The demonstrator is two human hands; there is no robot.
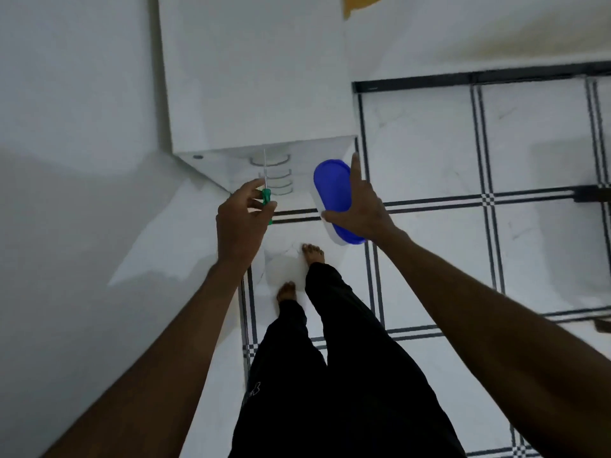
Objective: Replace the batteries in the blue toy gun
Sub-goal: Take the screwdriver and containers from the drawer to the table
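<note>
Both hands are busy: the left hand pinches a green screwdriver, the right hand grips a blue-lidded box. No toy gun is in view. Seemingly tools are being carried; next comes reaching the toy and setting these down.

Home interior: tiled floor, bare feet

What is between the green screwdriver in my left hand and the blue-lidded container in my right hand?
Nothing is held between them. In the head view, the gap between the green screwdriver and the blue-lidded container shows only the white cabinet base and tiled floor below.
</note>
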